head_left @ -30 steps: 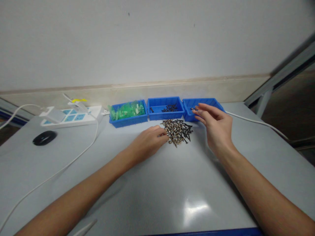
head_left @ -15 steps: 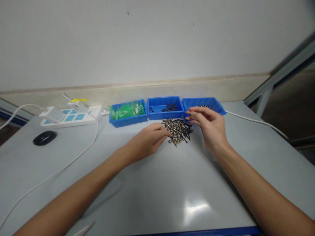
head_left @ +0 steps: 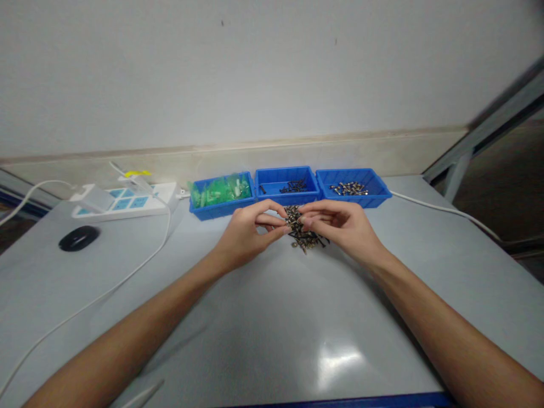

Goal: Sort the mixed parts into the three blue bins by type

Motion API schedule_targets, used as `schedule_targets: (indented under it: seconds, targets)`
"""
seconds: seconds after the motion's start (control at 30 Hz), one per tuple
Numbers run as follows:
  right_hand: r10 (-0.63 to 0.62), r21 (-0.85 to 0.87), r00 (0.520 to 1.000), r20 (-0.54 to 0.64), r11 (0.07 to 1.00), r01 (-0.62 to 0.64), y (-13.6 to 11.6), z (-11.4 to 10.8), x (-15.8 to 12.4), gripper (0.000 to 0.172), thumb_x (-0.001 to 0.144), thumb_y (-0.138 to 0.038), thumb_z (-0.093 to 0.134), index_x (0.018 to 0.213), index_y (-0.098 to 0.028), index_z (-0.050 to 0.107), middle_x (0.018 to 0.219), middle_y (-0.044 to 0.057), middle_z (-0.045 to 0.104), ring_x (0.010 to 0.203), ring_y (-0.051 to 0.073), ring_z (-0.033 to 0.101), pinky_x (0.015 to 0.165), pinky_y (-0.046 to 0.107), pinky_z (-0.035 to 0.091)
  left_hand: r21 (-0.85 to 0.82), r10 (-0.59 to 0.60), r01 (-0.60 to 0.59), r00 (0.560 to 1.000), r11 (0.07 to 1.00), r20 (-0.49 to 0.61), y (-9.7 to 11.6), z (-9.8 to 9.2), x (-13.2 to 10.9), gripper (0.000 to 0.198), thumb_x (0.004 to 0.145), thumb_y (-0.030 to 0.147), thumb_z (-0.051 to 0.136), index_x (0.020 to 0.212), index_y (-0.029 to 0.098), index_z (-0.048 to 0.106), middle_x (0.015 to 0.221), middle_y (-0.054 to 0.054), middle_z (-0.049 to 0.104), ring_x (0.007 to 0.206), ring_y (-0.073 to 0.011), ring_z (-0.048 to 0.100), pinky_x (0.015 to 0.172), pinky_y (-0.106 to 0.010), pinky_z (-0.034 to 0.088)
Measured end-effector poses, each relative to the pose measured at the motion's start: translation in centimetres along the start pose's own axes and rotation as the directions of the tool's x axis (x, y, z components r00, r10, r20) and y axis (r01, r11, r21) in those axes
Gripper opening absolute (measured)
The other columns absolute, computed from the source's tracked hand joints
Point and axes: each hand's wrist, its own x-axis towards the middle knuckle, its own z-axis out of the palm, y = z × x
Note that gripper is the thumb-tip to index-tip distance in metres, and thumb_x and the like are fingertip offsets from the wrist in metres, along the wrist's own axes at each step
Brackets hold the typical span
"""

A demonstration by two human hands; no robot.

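Note:
A pile of mixed black and brass screws [head_left: 305, 237] lies on the grey table [head_left: 272, 317], in front of three blue bins. My left hand [head_left: 249, 231] and my right hand [head_left: 342, 224] meet over the pile's near-left part. Both have their fingertips pinched together at the screws, and what each pinch holds is too small to make out. The left bin [head_left: 221, 194] holds green plastic pieces. Black screws lie in the middle bin [head_left: 285, 186], and light metal screws in the right bin [head_left: 352, 188].
A white power strip [head_left: 123, 201] with plugged-in adapters lies at the back left, a black mouse [head_left: 77, 238] in front of it. A white cable [head_left: 127, 272] runs across the left side, another cable [head_left: 442, 211] trails off right. A metal frame [head_left: 488, 133] rises at the right.
My right hand has left the right bin and swung left and down to the pile. My left hand has lifted slightly and closed its fingers into a pinch facing the right hand.

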Motion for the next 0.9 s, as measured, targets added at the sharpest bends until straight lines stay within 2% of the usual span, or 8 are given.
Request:
schedule_targets:
  seconds: [0.17, 0.4, 0.53, 0.63, 0.73, 0.8, 0.9]
  targets:
    - [0.072, 0.015, 0.991, 0.112, 0.997, -0.074, 0.0, 0.0, -0.2, 0.028, 0.069, -0.038, 0.087, 0.088, -0.019, 0.082, 0.080, 0.008, 0.078, 0.070, 0.020, 0.073, 0.065, 0.031, 0.059, 0.016, -0.017, 0.016, 0.999, 1.000, 0.038, 0.0, 0.0, -0.1, 0.020, 0.086, 0.027, 0.073, 0.099, 0.019, 0.060, 0.087, -0.002, 0.081, 0.082, -0.0185, 0.077, 0.066, -0.021, 0.051]
    - [0.168, 0.087, 0.970, 0.174, 0.979, -0.185, -0.2, -0.1, -0.1, 0.026, 0.068, -0.035, 0.088, 0.088, -0.019, 0.082, 0.074, 0.007, 0.078, 0.067, 0.019, 0.074, 0.065, 0.030, 0.060, -0.020, -0.001, 0.003, 0.997, 1.000, 0.083, 0.1, 0.0, -0.3, 0.018, 0.088, 0.026, 0.072, 0.098, 0.019, 0.058, 0.087, -0.002, 0.081, 0.085, -0.0189, 0.078, 0.065, -0.020, 0.050]
    - [0.159, 0.108, 0.974, 0.159, 0.978, -0.177, -0.1, -0.3, 0.0, 0.023, 0.068, -0.034, 0.089, 0.084, -0.020, 0.081, 0.073, 0.006, 0.078, 0.068, 0.019, 0.074, 0.067, 0.030, 0.060, -0.012, 0.066, -0.065, 0.994, 0.998, 0.086, 0.1, 0.0, -0.1, 0.017, 0.090, 0.025, 0.071, 0.102, 0.017, 0.060, 0.091, -0.004, 0.080, 0.088, -0.0184, 0.077, 0.073, -0.022, 0.055]
    - [0.103, 0.123, 0.994, 0.044, 0.987, -0.108, 0.3, -0.5, 0.2, 0.021, 0.067, -0.032, 0.089, 0.083, -0.020, 0.081, 0.075, 0.006, 0.078, 0.070, 0.019, 0.075, 0.073, 0.032, 0.061, 0.178, 0.184, -0.195, 0.980, 0.964, 0.079, -0.7, 0.0, 0.0, 0.011, 0.093, 0.020, 0.066, 0.103, 0.016, 0.066, 0.097, -0.005, 0.079, 0.089, -0.0173, 0.075, 0.079, -0.026, 0.056]
    - [0.014, 0.133, 0.985, -0.174, 0.991, 0.010, 0.5, -0.6, 0.5, 0.014, 0.071, -0.029, 0.085, 0.081, -0.020, 0.081, 0.076, 0.005, 0.078, 0.070, 0.018, 0.075, 0.073, 0.032, 0.062, 0.413, 0.314, -0.357, 0.934, 0.838, 0.170, -2.0, 0.1, 0.0, 0.016, 0.094, 0.016, 0.062, 0.108, 0.015, 0.069, 0.107, -0.008, 0.076, 0.099, -0.0215, 0.071, 0.090, -0.035, 0.055]
    - [-0.035, 0.146, 0.933, -0.358, 0.985, 0.093, 0.6, -0.7, 0.8, 0.009, 0.075, -0.028, 0.080, 0.079, -0.020, 0.080, 0.078, 0.006, 0.078, 0.071, 0.018, 0.075, 0.074, 0.033, 0.062, 0.488, 0.345, -0.420, 0.907, 0.765, 0.241, -2.7, 0.2, 0.0, 0.018, 0.095, 0.015, 0.060, 0.110, 0.015, 0.070, 0.111, -0.010, 0.074, 0.102, -0.0232, 0.068, 0.092, -0.037, 0.054]
    - [-0.032, 0.144, 0.824, -0.566, 0.980, 0.138, 0.6, -1.0, 1.1, 0.008, 0.077, -0.024, 0.074, 0.079, -0.018, 0.079, 0.086, 0.007, 0.079, 0.077, 0.020, 0.076, 0.081, 0.037, 0.062, 0.550, 0.304, -0.433, 0.900, 0.714, 0.313, -3.0, 0.3, -0.1, 0.016, 0.097, 0.014, 0.057, 0.104, 0.015, 0.071, 0.106, -0.009, 0.073, 0.098, -0.0224, 0.067, 0.086, -0.035, 0.055]
